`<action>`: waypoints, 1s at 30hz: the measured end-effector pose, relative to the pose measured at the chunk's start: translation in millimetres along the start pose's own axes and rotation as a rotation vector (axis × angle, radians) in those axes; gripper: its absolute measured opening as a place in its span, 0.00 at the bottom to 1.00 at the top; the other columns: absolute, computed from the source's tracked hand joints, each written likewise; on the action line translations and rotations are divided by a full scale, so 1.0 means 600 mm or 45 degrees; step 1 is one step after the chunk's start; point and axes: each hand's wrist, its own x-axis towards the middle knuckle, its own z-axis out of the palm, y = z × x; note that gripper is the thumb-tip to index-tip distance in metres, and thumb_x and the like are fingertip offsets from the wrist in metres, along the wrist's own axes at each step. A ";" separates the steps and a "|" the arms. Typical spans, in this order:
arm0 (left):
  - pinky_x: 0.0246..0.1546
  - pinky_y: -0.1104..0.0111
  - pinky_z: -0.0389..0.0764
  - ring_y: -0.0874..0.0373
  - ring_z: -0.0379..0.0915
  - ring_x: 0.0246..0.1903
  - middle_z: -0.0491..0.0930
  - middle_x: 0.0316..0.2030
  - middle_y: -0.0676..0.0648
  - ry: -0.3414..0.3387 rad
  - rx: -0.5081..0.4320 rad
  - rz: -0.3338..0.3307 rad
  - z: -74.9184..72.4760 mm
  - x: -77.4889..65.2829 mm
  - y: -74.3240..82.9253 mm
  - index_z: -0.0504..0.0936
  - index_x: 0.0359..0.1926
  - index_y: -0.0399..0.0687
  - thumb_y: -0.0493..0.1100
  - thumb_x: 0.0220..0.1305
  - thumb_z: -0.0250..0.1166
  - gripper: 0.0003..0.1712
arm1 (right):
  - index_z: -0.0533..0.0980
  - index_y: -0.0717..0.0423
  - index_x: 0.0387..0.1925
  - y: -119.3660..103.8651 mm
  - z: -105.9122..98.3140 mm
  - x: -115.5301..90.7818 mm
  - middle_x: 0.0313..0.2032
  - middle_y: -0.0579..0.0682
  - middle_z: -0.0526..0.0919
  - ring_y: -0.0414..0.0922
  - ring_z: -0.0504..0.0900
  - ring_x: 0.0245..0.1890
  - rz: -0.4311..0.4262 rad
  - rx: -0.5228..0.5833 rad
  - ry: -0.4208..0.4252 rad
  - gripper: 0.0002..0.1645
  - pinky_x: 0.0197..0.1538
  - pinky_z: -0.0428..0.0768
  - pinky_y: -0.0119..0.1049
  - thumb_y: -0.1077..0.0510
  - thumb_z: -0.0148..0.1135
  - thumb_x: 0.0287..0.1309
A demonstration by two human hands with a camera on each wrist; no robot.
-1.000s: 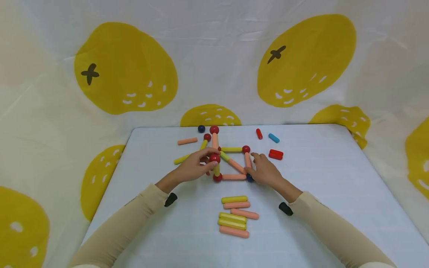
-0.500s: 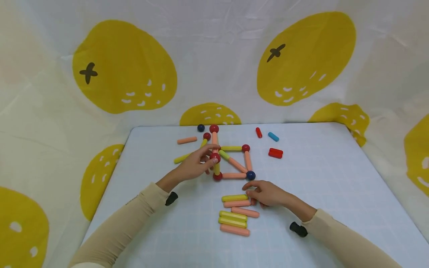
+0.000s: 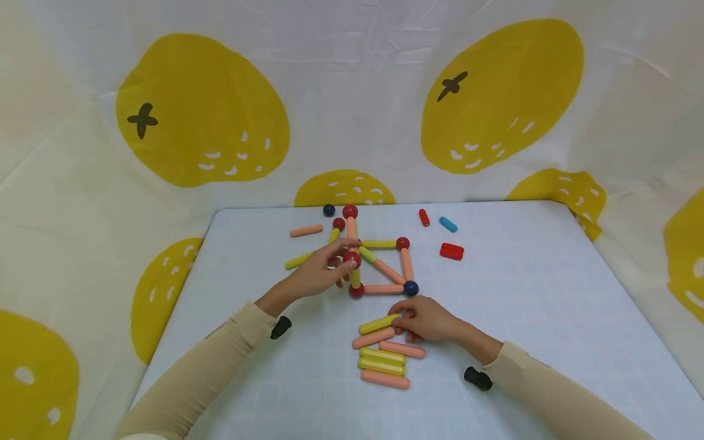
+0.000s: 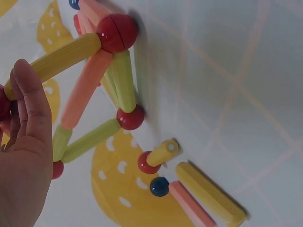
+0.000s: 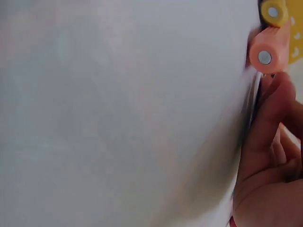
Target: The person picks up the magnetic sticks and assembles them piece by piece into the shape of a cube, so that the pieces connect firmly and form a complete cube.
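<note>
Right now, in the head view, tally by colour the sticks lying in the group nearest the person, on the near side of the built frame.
Yellow sticks: 3, counting the one at the fingertips of the right hand
Pink sticks: 3
Total: 6

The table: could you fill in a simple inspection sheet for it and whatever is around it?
Surface: pale, faintly gridded table.
Job's things: ball-and-rod frame; loose rods, yellow and salmon, on its near side.
Clutter: small red pieces and a blue piece, to the right of the frame.
Grips: left hand holds a red ball on the frame; right hand pinches one end of a yellow rod.
Cables: nothing seen.
Surroundings: pale backdrop with a yellow fruit-like print.
</note>
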 end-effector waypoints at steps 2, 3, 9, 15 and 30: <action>0.39 0.63 0.87 0.47 0.82 0.40 0.77 0.57 0.46 0.002 0.021 -0.002 0.000 0.000 0.000 0.70 0.71 0.63 0.46 0.74 0.62 0.27 | 0.80 0.53 0.57 -0.005 -0.007 -0.002 0.28 0.47 0.86 0.41 0.80 0.20 0.002 0.041 0.078 0.17 0.28 0.80 0.32 0.53 0.64 0.70; 0.39 0.63 0.87 0.49 0.82 0.40 0.77 0.59 0.47 0.001 0.028 -0.004 0.000 0.000 0.001 0.70 0.71 0.63 0.46 0.74 0.62 0.27 | 0.79 0.55 0.58 -0.010 -0.014 -0.005 0.29 0.49 0.86 0.42 0.81 0.22 0.000 0.074 0.124 0.18 0.29 0.82 0.33 0.55 0.63 0.70; 0.39 0.63 0.87 0.44 0.82 0.42 0.77 0.59 0.46 -0.006 0.033 -0.009 0.000 -0.003 0.008 0.70 0.71 0.61 0.46 0.75 0.61 0.26 | 0.74 0.59 0.66 -0.058 -0.067 -0.023 0.40 0.61 0.88 0.44 0.83 0.27 -0.051 0.198 0.367 0.25 0.35 0.85 0.33 0.56 0.61 0.71; 0.37 0.62 0.87 0.35 0.81 0.43 0.76 0.58 0.45 -0.020 -0.004 -0.017 0.001 -0.003 0.004 0.70 0.71 0.58 0.46 0.75 0.61 0.26 | 0.73 0.56 0.68 -0.080 -0.075 -0.021 0.40 0.60 0.89 0.43 0.84 0.27 -0.057 0.201 0.462 0.28 0.35 0.86 0.31 0.55 0.63 0.70; 0.28 0.64 0.86 0.50 0.83 0.24 0.84 0.37 0.43 0.004 0.170 -0.125 0.023 0.017 0.016 0.77 0.61 0.63 0.53 0.68 0.69 0.22 | 0.76 0.53 0.65 -0.099 -0.070 -0.022 0.38 0.61 0.88 0.45 0.85 0.26 -0.110 0.149 0.508 0.25 0.36 0.86 0.32 0.53 0.64 0.70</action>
